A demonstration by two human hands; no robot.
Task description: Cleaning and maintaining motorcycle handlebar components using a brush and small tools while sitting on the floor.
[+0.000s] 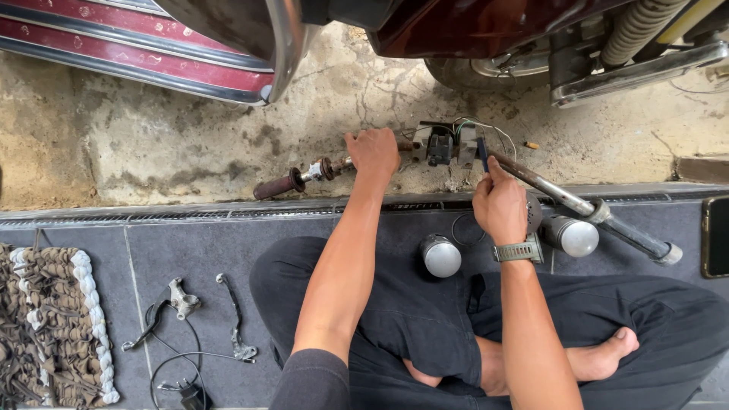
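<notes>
Soft, even daylight fills the scene, and the concrete ground [190,144] looks pale and a little washed out, while the space under the dark red vehicle [471,30] stays in deep shadow. There are small bright reflections on its chrome trim [285,45] and on the 2 round silver caps [442,257], but no hard glare. The picture is sharp in the middle, and the straight lines bend slightly near the edges.
</notes>
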